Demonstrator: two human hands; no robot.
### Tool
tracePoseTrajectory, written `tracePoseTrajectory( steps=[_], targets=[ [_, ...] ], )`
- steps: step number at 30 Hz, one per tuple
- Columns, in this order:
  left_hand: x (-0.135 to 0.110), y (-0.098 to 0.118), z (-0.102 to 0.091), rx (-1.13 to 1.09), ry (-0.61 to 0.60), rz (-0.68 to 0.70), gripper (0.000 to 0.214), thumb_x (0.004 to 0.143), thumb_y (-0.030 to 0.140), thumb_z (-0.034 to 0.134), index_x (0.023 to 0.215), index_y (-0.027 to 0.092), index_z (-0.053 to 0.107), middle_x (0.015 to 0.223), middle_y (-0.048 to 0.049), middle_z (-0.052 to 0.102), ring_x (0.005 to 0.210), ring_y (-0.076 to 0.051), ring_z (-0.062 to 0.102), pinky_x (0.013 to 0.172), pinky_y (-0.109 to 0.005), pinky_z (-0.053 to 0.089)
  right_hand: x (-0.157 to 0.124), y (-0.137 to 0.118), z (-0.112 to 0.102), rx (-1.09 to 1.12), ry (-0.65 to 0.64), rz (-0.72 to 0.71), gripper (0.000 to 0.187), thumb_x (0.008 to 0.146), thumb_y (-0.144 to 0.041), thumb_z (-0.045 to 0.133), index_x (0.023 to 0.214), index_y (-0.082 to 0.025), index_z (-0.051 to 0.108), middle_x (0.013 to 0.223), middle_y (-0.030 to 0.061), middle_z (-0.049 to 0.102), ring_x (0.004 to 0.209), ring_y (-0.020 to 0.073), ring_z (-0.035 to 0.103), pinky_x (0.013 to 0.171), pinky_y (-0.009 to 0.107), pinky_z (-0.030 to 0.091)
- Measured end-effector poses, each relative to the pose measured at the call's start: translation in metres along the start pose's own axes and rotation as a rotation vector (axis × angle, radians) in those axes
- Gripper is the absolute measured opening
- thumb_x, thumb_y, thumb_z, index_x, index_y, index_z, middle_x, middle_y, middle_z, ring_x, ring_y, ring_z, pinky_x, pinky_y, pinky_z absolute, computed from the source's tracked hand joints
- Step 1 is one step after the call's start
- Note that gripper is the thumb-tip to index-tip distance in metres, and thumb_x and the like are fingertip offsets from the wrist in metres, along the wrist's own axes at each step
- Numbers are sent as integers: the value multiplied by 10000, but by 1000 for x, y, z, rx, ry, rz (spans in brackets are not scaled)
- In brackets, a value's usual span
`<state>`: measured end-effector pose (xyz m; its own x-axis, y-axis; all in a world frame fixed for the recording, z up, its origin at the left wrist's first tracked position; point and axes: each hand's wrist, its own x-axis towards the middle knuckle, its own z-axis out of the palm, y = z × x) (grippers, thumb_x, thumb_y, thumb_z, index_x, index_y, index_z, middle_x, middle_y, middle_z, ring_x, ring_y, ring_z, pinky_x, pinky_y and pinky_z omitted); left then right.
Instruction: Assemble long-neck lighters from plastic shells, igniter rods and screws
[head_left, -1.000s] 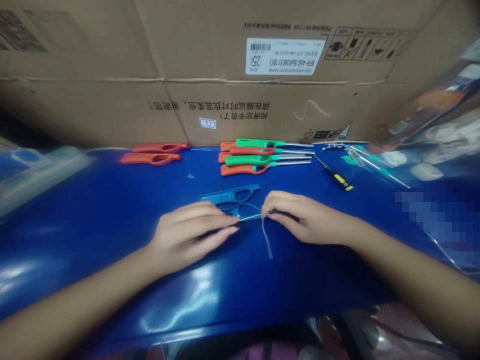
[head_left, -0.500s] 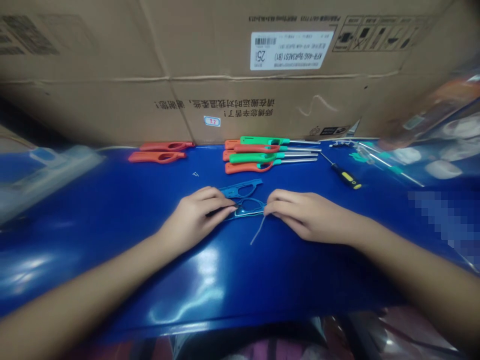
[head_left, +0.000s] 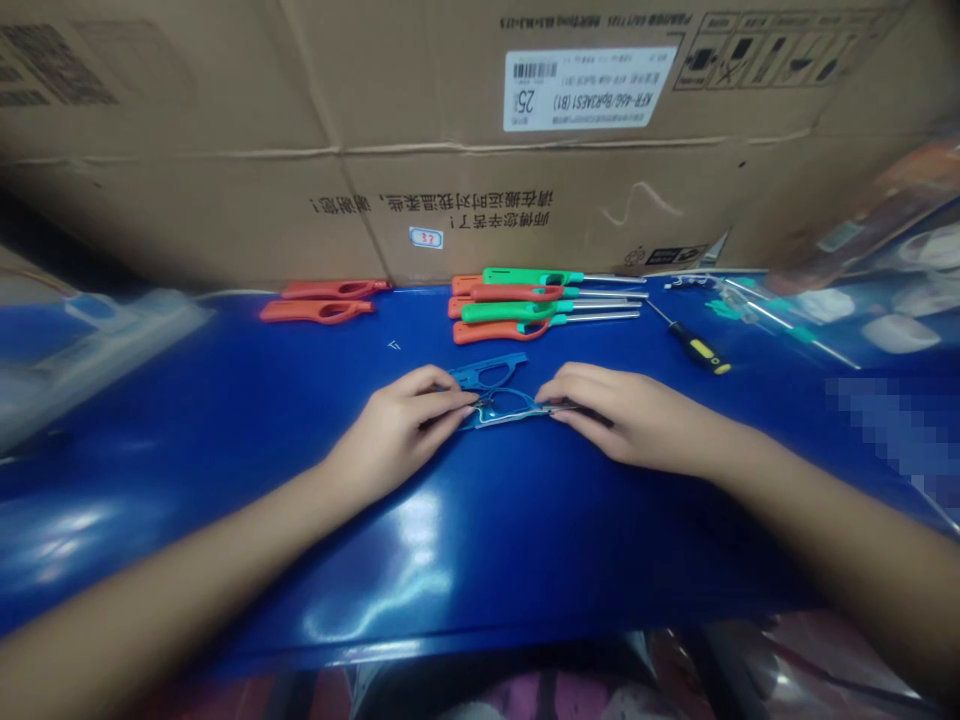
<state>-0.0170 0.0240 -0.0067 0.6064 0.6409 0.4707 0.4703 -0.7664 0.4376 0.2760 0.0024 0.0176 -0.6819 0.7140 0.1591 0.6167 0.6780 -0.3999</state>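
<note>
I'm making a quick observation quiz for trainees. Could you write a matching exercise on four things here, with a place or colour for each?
Column one
1. Screwdriver
2. Barcode label
3. Blue handle shells
4. Long-nosed lighters

Column two
A. Nearest the left hand and right hand
B. Orange and green handles
C. Black and yellow handle
D. Stuck on the cardboard box

Pairs: 1-C, 2-D, 3-A, 4-B

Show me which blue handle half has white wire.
The nearer blue half, with the white wire along it; the other blue half lies closer to the cardboard.
</note>
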Motion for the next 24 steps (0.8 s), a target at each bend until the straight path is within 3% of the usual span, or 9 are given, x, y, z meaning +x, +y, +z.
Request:
tracePoseTrajectory(
  steps=[5, 12, 24],
  targets=[
    [-1, -2, 0, -44, -15, -13, 206, 981, 229, 612, 1113, 170, 758, 1017, -75, 719, 865, -161, 710, 814, -271, 585, 0, 5, 2, 39, 94, 12, 149, 1006, -275, 540, 1070, -192, 645, 1020, 75, 673, 901, 181, 652, 795, 297, 520],
    [-1, 0, 1, -40, -28, -7, 196, 970, 210, 630, 1106, 153, 760, 994, -65, 723, 840, -148, 706, 787, -260, 572, 0, 6, 4, -69, 108, -14, 175, 999, -279, 566, 1018, -211, 726, 1029, 58, 707, 942, 185, 674, 792, 291, 518],
    [-1, 2, 1, -25, -63, 12, 222, 965, 193, 634, 1139, 134, 758, 920, -60, 679, 804, -143, 666, 752, -262, 545, 1, 7, -1, 44, 31, 6, 129, 940, -274, 669, 950, -206, 779, 967, 32, 753, 876, 172, 701, 771, 282, 509]
  ],
)
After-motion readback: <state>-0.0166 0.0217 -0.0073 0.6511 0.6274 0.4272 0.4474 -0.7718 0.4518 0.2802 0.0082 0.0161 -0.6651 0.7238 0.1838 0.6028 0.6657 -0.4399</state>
